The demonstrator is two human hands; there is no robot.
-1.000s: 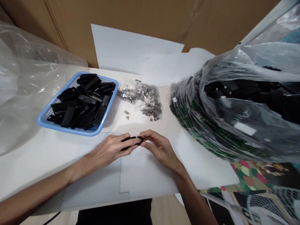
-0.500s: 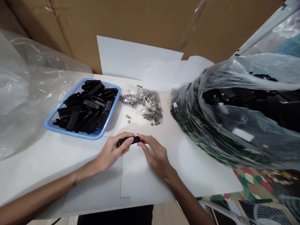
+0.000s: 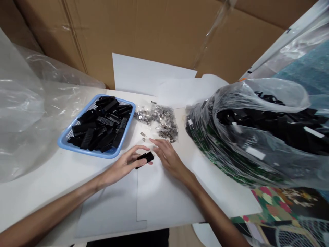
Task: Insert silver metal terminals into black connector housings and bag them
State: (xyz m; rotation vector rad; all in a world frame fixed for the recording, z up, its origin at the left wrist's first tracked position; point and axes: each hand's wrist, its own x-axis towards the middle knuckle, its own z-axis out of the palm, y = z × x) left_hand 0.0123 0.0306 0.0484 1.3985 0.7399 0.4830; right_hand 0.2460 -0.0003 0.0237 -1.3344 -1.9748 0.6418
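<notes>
Between its thumb and fingers, my left hand (image 3: 125, 164) grips a small black plastic casing (image 3: 147, 158) above the white table. Just to the right of it is my right hand (image 3: 168, 158), its fingers stretched out and apart, with nothing seen in them. Beyond my hands, a couple of small loose metal pieces (image 3: 143, 134) lie on the table. Behind those sits a clear bag of many similar metal pieces (image 3: 166, 121), some spilling at its front edge.
A blue basket (image 3: 59, 141) full of black plastic casings stands at the left, beside a sheet of clear plastic (image 3: 23, 113). On the right, a large open plastic bag (image 3: 231, 151) bulges with black parts. Cardboard (image 3: 159, 31) walls the back of the table (image 3: 174, 202).
My right hand has let go of the black casing's end and opened its fingers. The casing has turned in my left hand. The camera view has shifted slightly.
</notes>
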